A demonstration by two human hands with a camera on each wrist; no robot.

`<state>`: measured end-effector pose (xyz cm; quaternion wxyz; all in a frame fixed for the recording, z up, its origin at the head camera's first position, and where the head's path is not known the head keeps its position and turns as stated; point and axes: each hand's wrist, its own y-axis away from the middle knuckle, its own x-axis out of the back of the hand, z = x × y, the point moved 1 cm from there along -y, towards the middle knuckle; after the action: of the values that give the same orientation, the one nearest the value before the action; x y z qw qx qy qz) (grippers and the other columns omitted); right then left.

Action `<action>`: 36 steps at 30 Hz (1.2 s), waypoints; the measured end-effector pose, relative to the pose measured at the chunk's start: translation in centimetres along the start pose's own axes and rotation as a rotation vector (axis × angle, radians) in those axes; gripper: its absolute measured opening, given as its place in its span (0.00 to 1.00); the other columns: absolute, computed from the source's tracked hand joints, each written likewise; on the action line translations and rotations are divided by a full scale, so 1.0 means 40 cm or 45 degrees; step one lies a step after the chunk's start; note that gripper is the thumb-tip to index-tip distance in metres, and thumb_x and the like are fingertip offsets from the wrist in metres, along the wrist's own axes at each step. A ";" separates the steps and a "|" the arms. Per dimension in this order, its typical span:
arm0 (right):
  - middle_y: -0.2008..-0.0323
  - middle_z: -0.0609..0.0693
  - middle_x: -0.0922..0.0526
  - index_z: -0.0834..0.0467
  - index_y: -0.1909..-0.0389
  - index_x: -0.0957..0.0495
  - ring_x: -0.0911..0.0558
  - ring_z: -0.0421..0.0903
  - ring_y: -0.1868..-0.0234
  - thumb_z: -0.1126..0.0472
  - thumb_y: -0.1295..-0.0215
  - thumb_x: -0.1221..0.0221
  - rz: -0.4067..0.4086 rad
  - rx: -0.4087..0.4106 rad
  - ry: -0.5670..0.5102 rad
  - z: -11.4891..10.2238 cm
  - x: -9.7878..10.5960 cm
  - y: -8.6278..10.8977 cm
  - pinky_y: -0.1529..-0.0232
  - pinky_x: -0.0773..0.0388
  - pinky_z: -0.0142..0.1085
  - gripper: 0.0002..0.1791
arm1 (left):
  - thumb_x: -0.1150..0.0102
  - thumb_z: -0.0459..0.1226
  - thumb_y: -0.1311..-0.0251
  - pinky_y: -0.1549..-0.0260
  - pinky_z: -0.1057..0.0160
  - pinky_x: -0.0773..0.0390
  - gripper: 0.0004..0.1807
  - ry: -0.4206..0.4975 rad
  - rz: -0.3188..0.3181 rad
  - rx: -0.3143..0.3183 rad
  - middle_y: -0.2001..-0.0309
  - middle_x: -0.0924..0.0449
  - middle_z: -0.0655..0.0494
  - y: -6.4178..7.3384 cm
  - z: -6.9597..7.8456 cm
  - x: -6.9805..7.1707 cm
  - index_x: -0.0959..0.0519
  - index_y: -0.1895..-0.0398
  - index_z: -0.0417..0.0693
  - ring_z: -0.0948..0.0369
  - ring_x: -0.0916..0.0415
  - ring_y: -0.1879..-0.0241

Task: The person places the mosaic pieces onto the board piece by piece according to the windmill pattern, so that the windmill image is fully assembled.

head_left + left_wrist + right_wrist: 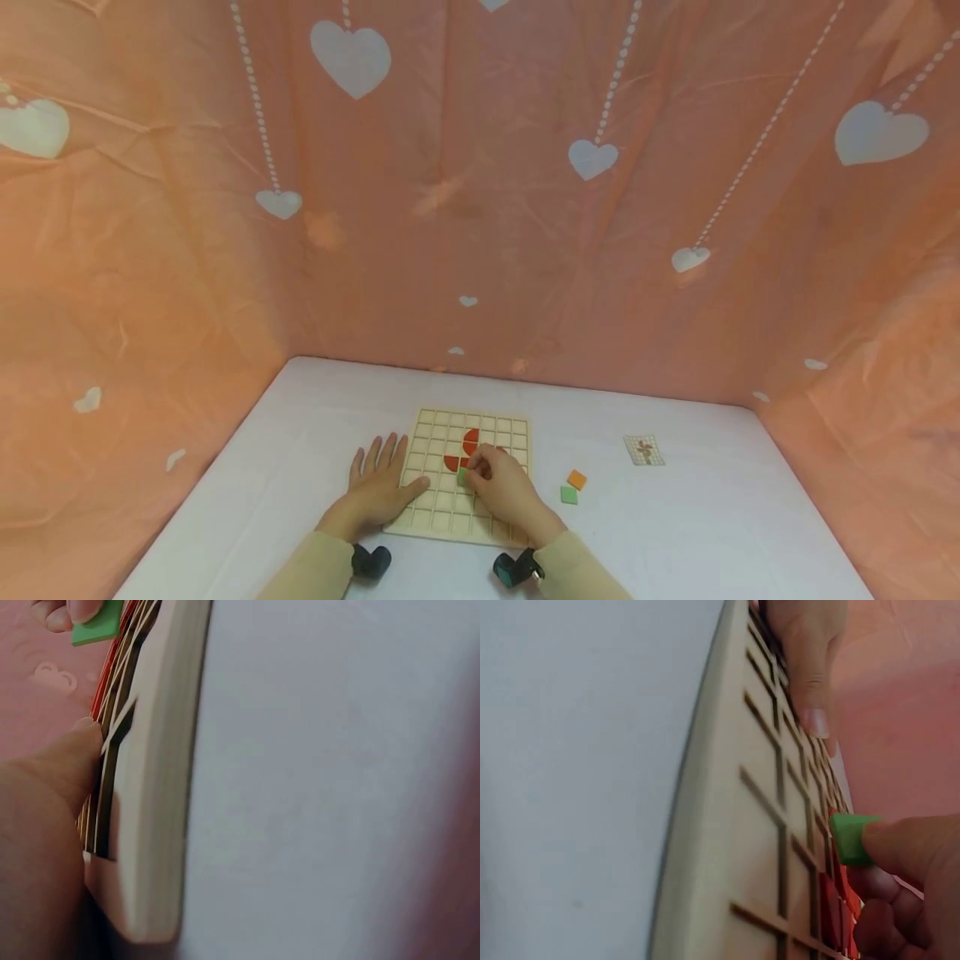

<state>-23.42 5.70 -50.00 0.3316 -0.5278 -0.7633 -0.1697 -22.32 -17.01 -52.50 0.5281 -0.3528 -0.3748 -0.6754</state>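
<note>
A wooden grid board [442,502] lies on the white table, with several red pieces [471,442] in cells near its middle, some curved on one side. My right hand [504,492] pinches a green square tile [850,838] between thumb and fingers, low over the grid beside the red pieces. The same tile shows at the top of the left wrist view. My left hand [378,487] rests flat at the board's left edge, fingers spread and thumb [75,754] lying on the grid. Part of the red group is hidden behind my right hand.
To the right of the board lie an orange square tile [577,479] and another green square tile [569,495]. Farther right is a small card [644,450] printed with a gridded pattern. A peach curtain [450,250] with white hearts stands behind the table [712,517].
</note>
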 end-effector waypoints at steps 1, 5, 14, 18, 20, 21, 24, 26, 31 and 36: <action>0.74 0.40 0.26 0.50 0.66 0.25 0.28 0.37 0.72 0.59 0.35 0.38 0.010 0.008 0.016 0.001 -0.001 -0.001 0.71 0.29 0.31 0.05 | 0.55 0.62 0.34 0.34 0.39 0.76 0.50 -0.003 0.004 -0.001 0.24 0.64 0.38 0.000 0.001 0.000 0.57 0.24 0.37 0.40 0.72 0.26; 0.74 0.39 0.27 0.51 0.67 0.24 0.28 0.37 0.72 0.60 0.36 0.37 0.045 0.022 0.051 0.005 -0.008 -0.003 0.71 0.29 0.31 0.05 | 0.54 0.62 0.34 0.34 0.39 0.75 0.50 -0.003 0.020 -0.003 0.24 0.63 0.38 0.002 0.003 0.003 0.56 0.24 0.37 0.40 0.72 0.26; 0.69 0.39 0.26 0.53 0.62 0.21 0.27 0.37 0.67 0.58 0.37 0.36 0.023 -0.002 0.123 0.018 -0.022 0.002 0.63 0.25 0.34 0.05 | 0.52 0.60 0.34 0.34 0.39 0.75 0.49 0.025 0.033 -0.005 0.25 0.61 0.35 0.007 0.009 0.007 0.55 0.25 0.35 0.39 0.71 0.27; 0.67 0.39 0.26 0.53 0.61 0.20 0.27 0.37 0.66 0.57 0.36 0.37 0.008 -0.002 0.140 0.018 -0.022 0.003 0.62 0.25 0.34 0.06 | 0.53 0.60 0.33 0.34 0.40 0.76 0.48 0.014 0.037 -0.010 0.25 0.61 0.35 0.004 0.010 0.009 0.55 0.25 0.35 0.39 0.71 0.27; 0.67 0.39 0.27 0.52 0.60 0.19 0.28 0.37 0.66 0.56 0.36 0.37 -0.001 -0.010 0.142 0.017 -0.021 0.004 0.63 0.26 0.34 0.06 | 0.54 0.60 0.33 0.34 0.39 0.76 0.49 0.009 0.036 -0.008 0.25 0.61 0.36 0.003 0.009 0.008 0.55 0.25 0.35 0.39 0.71 0.27; 0.67 0.39 0.27 0.52 0.60 0.19 0.28 0.37 0.66 0.56 0.36 0.36 -0.005 -0.010 0.144 0.017 -0.021 0.004 0.63 0.26 0.33 0.07 | 0.54 0.60 0.34 0.34 0.39 0.76 0.49 0.009 0.039 -0.008 0.25 0.61 0.35 0.003 0.009 0.008 0.55 0.25 0.35 0.39 0.71 0.27; 0.66 0.39 0.27 0.53 0.60 0.19 0.28 0.38 0.66 0.56 0.37 0.36 -0.022 -0.011 0.132 0.017 -0.021 0.007 0.62 0.26 0.34 0.07 | 0.52 0.60 0.34 0.34 0.39 0.75 0.49 0.016 0.040 -0.004 0.25 0.60 0.35 0.007 0.009 0.007 0.54 0.25 0.35 0.39 0.70 0.27; 0.66 0.39 0.26 0.53 0.60 0.19 0.27 0.38 0.65 0.56 0.37 0.36 -0.034 -0.017 0.119 0.016 -0.021 0.009 0.60 0.25 0.34 0.08 | 0.52 0.60 0.34 0.34 0.38 0.75 0.49 0.014 0.033 -0.001 0.25 0.61 0.35 0.010 0.009 0.007 0.54 0.25 0.35 0.39 0.70 0.27; 0.65 0.39 0.26 0.52 0.60 0.19 0.27 0.37 0.65 0.55 0.37 0.36 -0.040 -0.026 0.111 0.017 -0.021 0.011 0.60 0.25 0.35 0.08 | 0.52 0.60 0.34 0.34 0.39 0.77 0.49 0.031 0.033 -0.004 0.25 0.61 0.35 0.010 0.008 0.005 0.54 0.25 0.35 0.39 0.71 0.27; 0.66 0.39 0.25 0.52 0.60 0.19 0.26 0.37 0.65 0.55 0.37 0.35 -0.013 -0.015 0.084 0.018 -0.012 0.014 0.61 0.25 0.36 0.08 | 0.54 0.62 0.35 0.35 0.41 0.80 0.51 0.052 0.052 -0.023 0.25 0.61 0.34 0.009 0.003 -0.004 0.55 0.25 0.35 0.39 0.73 0.27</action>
<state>-23.03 6.01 -50.89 0.3526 -0.5199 -0.7536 -0.1934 -21.94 -16.87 -52.54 0.5461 -0.3513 -0.3506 -0.6748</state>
